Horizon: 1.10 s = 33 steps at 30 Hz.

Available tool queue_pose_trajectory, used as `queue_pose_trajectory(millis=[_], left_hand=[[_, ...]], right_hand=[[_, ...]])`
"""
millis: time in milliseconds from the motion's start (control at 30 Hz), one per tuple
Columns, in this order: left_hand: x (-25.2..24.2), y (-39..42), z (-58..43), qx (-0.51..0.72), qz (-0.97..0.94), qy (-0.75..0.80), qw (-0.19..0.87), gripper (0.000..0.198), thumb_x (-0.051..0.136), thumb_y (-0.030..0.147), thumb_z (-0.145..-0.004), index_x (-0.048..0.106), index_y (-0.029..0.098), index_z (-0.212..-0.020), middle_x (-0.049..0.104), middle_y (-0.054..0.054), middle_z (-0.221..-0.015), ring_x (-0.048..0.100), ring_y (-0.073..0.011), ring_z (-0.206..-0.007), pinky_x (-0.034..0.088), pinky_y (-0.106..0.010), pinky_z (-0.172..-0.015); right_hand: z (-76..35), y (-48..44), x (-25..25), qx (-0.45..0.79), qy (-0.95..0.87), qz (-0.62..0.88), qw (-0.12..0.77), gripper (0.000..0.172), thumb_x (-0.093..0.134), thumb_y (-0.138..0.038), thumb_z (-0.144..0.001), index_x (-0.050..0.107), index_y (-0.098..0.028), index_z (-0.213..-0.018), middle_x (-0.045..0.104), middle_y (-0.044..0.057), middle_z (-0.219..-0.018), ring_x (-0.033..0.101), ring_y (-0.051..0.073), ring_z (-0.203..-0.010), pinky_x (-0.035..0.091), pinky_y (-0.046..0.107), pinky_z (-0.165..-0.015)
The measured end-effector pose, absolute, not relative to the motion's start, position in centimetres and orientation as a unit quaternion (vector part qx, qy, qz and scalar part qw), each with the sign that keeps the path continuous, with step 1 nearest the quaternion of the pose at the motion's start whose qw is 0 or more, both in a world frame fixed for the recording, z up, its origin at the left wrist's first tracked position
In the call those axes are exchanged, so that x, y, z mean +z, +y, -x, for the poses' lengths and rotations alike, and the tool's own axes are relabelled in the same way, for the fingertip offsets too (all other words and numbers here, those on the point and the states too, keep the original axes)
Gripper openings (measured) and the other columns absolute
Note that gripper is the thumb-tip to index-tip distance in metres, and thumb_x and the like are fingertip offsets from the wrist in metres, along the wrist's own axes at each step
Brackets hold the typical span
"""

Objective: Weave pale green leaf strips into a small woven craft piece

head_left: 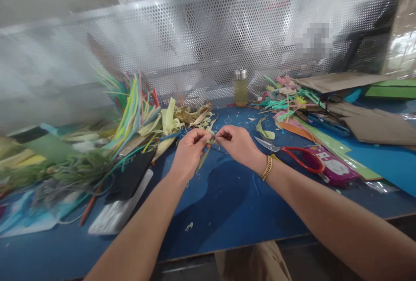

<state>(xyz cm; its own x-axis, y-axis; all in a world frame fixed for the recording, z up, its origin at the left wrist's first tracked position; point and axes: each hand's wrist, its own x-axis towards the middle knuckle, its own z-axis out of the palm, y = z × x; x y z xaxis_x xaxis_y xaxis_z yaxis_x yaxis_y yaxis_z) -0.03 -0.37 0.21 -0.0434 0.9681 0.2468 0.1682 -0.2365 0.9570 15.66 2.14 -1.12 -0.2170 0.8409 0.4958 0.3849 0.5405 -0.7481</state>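
Above the middle of the blue table, my left hand (191, 147) pinches a small bundle of pale green corn husk (212, 140) between thumb and fingertips. From the other side, my right hand (238, 144) has its thumb and finger closed at the same bundle. A thin tail of husk hangs below the fingers; the finer detail is blurred. Just right of my right hand lie red-handled scissors (302, 156), their blades pointing toward it. A loose curled green husk piece (265, 129) rests beyond the blades.
Husks (169, 118) and colourful pipe cleaners (131, 112) are heaped at left, near a black phone-like slab (130, 177). At right are a purple packet (334, 168), cardboard (380, 120) and craft flowers (289, 99). A bottle (241, 88) stands before the perforated metal screen (208, 42).
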Motion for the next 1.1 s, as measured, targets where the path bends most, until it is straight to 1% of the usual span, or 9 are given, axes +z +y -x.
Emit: queue_pose_trajectory(millis=[200,333,500,600,700,800,867,1000,1100], left_hand=[[0.08,-0.31,-0.12,0.537,-0.564,0.48,0.404,0.017,0.067,0.034,-0.078,0.059,0.018,-0.081,0.054,0.003,-0.062,0.045,-0.0082,-0.052,0.032,-0.021,-0.048],[0.15,-0.42,-0.26,0.527,-0.585,0.478,0.388,0.016,0.065,0.032,-0.079,0.056,0.018,-0.08,0.055,0.003,-0.067,0.047,-0.0085,-0.056,0.037,-0.021,-0.052],[0.35,-0.54,-0.27,0.535,-0.6,0.473,0.361,0.02,0.069,0.03,-0.075,0.052,0.02,-0.08,0.057,0.002,-0.073,0.052,-0.0099,-0.061,0.044,-0.022,-0.056],[0.46,-0.56,-0.19,0.523,-0.611,0.48,0.351,0.02,0.069,0.028,-0.074,0.052,0.019,-0.079,0.06,0.001,-0.075,0.054,-0.0103,-0.063,0.044,-0.022,-0.057],[0.44,-0.5,-0.06,0.505,-0.63,0.482,0.339,0.017,0.068,0.025,-0.074,0.053,0.019,-0.079,0.061,0.001,-0.072,0.051,-0.0095,-0.059,0.041,-0.022,-0.055],[0.33,-0.39,0.1,0.492,-0.647,0.482,0.325,0.016,0.068,0.024,-0.074,0.054,0.019,-0.076,0.059,0.002,-0.067,0.049,-0.0094,-0.057,0.04,-0.022,-0.054],[0.3,-0.34,0.19,0.489,-0.65,0.486,0.32,0.016,0.069,0.025,-0.074,0.054,0.019,-0.076,0.058,0.002,-0.066,0.049,-0.0097,-0.056,0.04,-0.022,-0.054],[0.3,-0.34,0.34,0.485,-0.654,0.489,0.313,0.017,0.07,0.027,-0.072,0.055,0.019,-0.075,0.059,0.002,-0.066,0.05,-0.0099,-0.056,0.04,-0.023,-0.055],[0.27,-0.29,0.47,0.485,-0.657,0.491,0.303,0.019,0.072,0.028,-0.071,0.056,0.019,-0.074,0.061,0.001,-0.068,0.053,-0.0106,-0.059,0.041,-0.023,-0.057]], right_hand=[[-15.68,2.32,-1.22,0.297,-0.719,0.401,0.483,0.007,0.063,-0.022,-0.079,0.065,-0.018,-0.074,0.066,-0.001,-0.072,0.055,0.011,-0.064,0.041,0.024,-0.062],[-15.54,2.43,-1.19,0.348,-0.692,0.397,0.493,0.008,0.063,-0.022,-0.078,0.064,-0.017,-0.072,0.064,-0.001,-0.069,0.055,0.01,-0.063,0.041,0.023,-0.06],[-15.46,2.34,-1.09,0.424,-0.652,0.387,0.494,0.004,0.065,-0.02,-0.073,0.062,-0.017,-0.073,0.063,-0.002,-0.068,0.055,0.01,-0.062,0.043,0.023,-0.058],[-15.57,2.41,-1.15,0.412,-0.648,0.392,0.507,0.008,0.067,-0.018,-0.07,0.06,-0.018,-0.076,0.063,-0.002,-0.07,0.057,0.011,-0.064,0.045,0.024,-0.061],[-15.68,2.5,-1.1,0.402,-0.637,0.404,0.52,0.013,0.066,-0.017,-0.069,0.058,-0.019,-0.079,0.063,-0.002,-0.072,0.059,0.011,-0.067,0.047,0.025,-0.063],[-15.73,2.49,-0.83,0.413,-0.628,0.421,0.509,0.013,0.065,-0.016,-0.07,0.057,-0.018,-0.079,0.064,0.0,-0.074,0.061,0.012,-0.069,0.048,0.026,-0.065],[-15.77,2.47,-0.66,0.408,-0.627,0.432,0.504,0.016,0.067,-0.017,-0.069,0.058,-0.018,-0.081,0.065,0.0,-0.074,0.062,0.013,-0.07,0.048,0.026,-0.064],[-15.85,2.45,-0.56,0.397,-0.63,0.45,0.494,0.024,0.071,-0.021,-0.068,0.058,-0.018,-0.087,0.067,0.001,-0.076,0.063,0.015,-0.071,0.048,0.027,-0.063],[-15.91,2.32,-0.41,0.394,-0.628,0.461,0.488,0.026,0.071,-0.02,-0.067,0.058,-0.018,-0.089,0.068,0.002,-0.075,0.065,0.016,-0.071,0.049,0.028,-0.063]])
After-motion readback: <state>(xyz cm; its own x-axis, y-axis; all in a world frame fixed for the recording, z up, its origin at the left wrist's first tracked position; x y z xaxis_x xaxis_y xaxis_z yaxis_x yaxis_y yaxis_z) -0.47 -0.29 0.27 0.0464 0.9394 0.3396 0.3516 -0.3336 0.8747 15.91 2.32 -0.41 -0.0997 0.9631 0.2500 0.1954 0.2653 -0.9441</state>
